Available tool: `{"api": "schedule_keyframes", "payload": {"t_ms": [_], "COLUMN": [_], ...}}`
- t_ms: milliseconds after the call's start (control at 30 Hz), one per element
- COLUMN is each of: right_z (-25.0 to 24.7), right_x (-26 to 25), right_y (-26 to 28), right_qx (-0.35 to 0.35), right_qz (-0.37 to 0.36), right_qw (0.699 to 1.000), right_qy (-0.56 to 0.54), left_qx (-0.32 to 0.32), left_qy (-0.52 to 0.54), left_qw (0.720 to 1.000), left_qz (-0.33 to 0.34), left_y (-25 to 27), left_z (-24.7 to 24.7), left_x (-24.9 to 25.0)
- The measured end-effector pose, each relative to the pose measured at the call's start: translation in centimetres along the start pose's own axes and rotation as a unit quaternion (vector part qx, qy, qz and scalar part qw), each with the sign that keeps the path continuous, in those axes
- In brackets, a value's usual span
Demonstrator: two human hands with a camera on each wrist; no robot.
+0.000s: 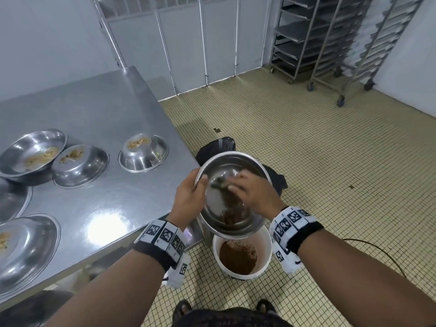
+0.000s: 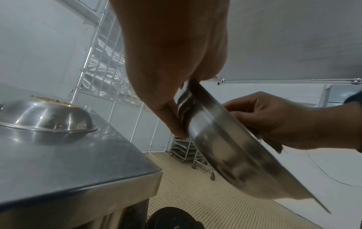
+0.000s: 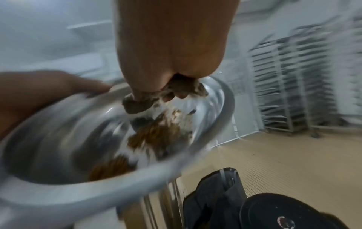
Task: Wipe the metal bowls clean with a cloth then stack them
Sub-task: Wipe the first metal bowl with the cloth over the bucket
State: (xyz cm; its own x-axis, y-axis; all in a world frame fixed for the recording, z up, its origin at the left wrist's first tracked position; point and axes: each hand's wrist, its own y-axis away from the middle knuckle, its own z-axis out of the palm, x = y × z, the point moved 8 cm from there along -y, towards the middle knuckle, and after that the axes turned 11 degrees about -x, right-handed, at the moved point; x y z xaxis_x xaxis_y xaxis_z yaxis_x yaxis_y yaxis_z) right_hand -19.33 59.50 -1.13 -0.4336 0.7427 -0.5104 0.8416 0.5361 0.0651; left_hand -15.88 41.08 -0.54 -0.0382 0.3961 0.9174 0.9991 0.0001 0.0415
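Bowl (image 1: 232,194) tilted over bucket (image 1: 264,237), off table (image 1: 99,128). L hand (image 1: 188,199) pinching rim; R hand (image 1: 253,192) bunched on cloth (image 3: 137,105). Risk: hard scrub slips rim, crumbs miss bucket.

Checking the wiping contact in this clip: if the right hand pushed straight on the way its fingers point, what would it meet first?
The right hand points into the tilted metal bowl held by the left hand. It would likely meet the bowl's inner wall first, through the soiled cloth it grips; motion blur hides exact contact.
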Motion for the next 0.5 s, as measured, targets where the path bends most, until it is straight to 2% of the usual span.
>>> {"api": "schedule_keyframes", "payload": {"t_ms": [67,100,233,367,433,500], "right_z": [-2.2,-2.6,-1.4,0.9,0.2,-1.8], "right_x": [1.1,1.4,1.9,2.8,2.9,2.8], "right_y": [-0.2,-0.2,0.4,1.5,1.5,1.1], "right_qx": [0.082,0.098,0.052,-0.037,-0.022,0.044], "right_qz": [0.031,0.044,0.077,0.073,0.069,0.067], "right_qw": [0.996,0.994,0.99,0.986,0.992,0.995], "right_qy": [-0.006,0.007,0.109,0.147,0.106,0.057], "left_qx": [-0.01,-0.014,-0.002,0.004,0.008,0.004], "left_qy": [-0.01,-0.014,-0.007,-0.015,-0.011,-0.014], "left_qw": [1.0,1.0,0.999,0.999,0.999,0.999], "left_qz": [0.009,0.014,0.036,0.037,0.035,0.034], "left_y": [0.2,0.4,0.6,1.0,1.0,0.9], "left_z": [0.1,0.2,-0.2,-0.9,-1.2,-1.0], "left_x": [0.4,0.8,2.1,2.4,2.3,2.2]}}
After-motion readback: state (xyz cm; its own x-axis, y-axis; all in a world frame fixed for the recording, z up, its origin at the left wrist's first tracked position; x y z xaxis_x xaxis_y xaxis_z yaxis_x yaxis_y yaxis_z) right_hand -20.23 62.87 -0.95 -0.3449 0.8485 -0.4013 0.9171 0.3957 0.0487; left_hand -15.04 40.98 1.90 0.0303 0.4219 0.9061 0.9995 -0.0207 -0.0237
